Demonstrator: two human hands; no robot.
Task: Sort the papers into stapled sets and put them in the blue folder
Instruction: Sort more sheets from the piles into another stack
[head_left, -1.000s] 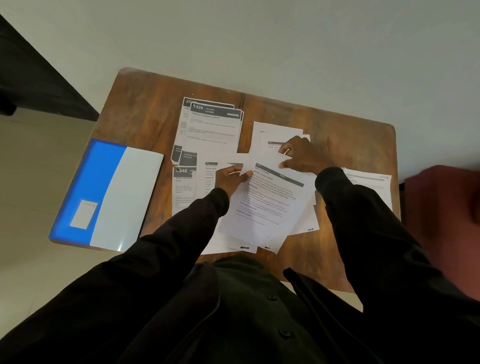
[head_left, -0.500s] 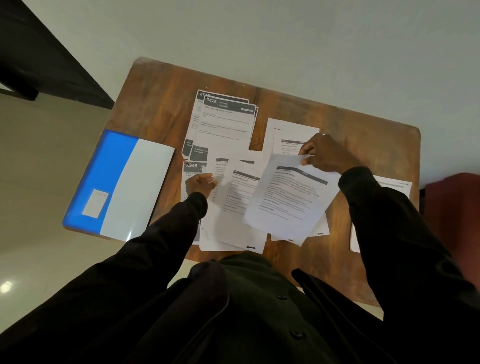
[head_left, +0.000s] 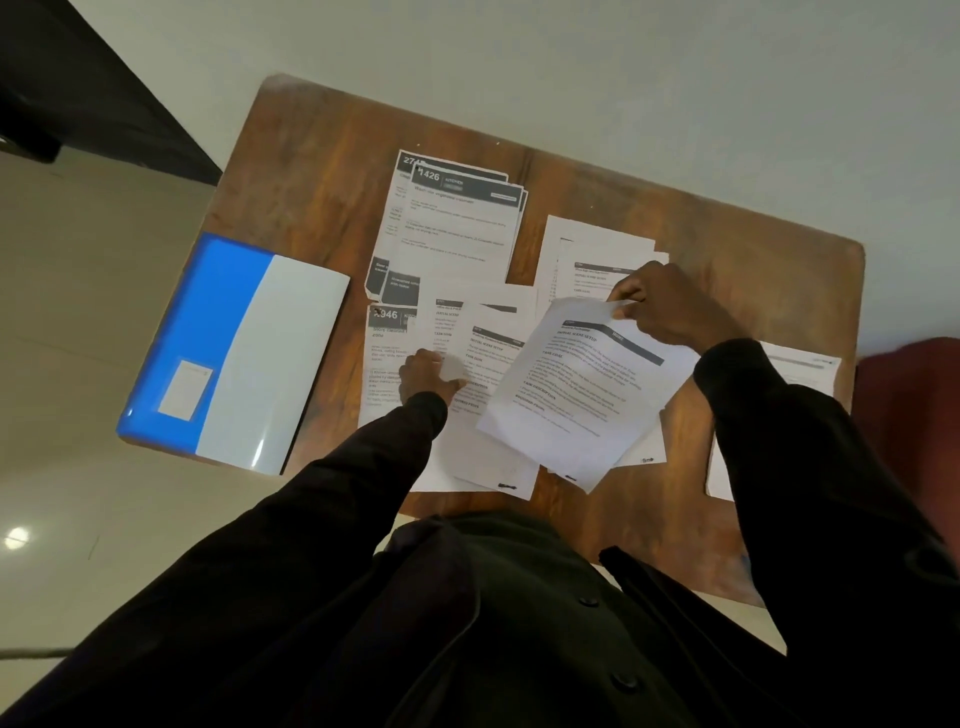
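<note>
Sleeves in black are reaching over the wooden table (head_left: 322, 171), where the left hand (head_left: 428, 371) is resting on overlapping papers (head_left: 488, 447), its fingertips too blurred to tell pressing from pinching. Right of it, the right hand (head_left: 670, 306) is pinching the far corner of a printed sheet (head_left: 571, 405), holding it tilted above the pile. At the left edge the blue folder (head_left: 234, 353) is lying closed, with another stack (head_left: 457, 223) sitting farther back.

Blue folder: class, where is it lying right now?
Head view: the blue folder lies closed at the left edge of the table, left of the spread papers.
</note>
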